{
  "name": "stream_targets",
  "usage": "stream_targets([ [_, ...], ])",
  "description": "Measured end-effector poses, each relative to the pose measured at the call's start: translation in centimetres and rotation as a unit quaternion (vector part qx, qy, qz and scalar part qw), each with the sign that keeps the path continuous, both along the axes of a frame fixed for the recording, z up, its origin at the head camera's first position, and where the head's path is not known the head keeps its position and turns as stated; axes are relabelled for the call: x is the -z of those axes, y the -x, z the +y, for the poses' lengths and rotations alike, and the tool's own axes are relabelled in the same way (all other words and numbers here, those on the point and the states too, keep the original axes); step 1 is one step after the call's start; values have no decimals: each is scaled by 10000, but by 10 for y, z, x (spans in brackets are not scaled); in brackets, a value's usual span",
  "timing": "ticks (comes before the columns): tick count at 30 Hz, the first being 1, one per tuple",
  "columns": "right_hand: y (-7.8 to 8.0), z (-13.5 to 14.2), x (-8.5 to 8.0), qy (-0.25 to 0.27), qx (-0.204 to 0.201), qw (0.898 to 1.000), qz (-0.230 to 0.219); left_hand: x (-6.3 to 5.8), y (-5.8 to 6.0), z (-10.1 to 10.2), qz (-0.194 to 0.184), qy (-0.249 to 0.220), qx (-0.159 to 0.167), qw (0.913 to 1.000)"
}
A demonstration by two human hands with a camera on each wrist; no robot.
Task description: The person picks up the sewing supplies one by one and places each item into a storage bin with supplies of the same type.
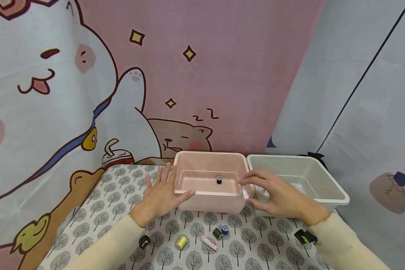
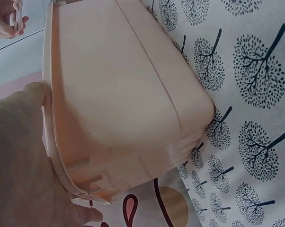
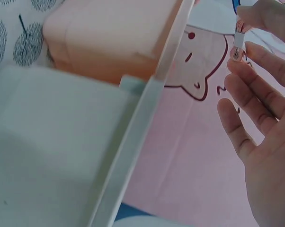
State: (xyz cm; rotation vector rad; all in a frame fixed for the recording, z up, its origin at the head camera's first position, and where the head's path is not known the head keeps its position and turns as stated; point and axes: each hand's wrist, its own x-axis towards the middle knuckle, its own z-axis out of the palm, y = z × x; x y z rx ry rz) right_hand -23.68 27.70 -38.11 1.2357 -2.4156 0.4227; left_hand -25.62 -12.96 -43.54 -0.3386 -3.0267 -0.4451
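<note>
From my remote post, I cannot make out exactly what the small pink-and-white item [image 3: 238,39] is, half covered by fingertips; the right hand [image 1: 280,195] also hides part of the white bin [image 1: 324,183], and the right sleeve [image 1: 344,240] overlaps dark items [image 1: 300,236] on the tree-print cloth [image 1: 108,210]. A cartoon-printed hanging [image 1: 243,75] backs the scene. On the cloth lie a yellow spool [image 1: 181,242], a pale printed stick [image 1: 208,243], and green [image 1: 217,233] and blue [image 1: 225,229] spools side by side; a black spool [image 1: 219,180] sits inside the pink bin [image 1: 212,202]. The left hand [image 1: 160,197], fingers spread and grasping nothing, touches that bin's left rim; the right, palm arched, pinches the item between thumb and fingertips near the neighbouring bins' rims.
</note>
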Motion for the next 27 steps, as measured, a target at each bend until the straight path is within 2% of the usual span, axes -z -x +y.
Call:
stream_targets([
  [9, 17, 23, -3, 165, 211, 9995, 144, 1, 0, -1, -4, -49, -13, 10000],
  [27, 54, 67, -3, 319, 750, 9966, -72, 2, -1, 0, 36, -5, -37, 10000],
])
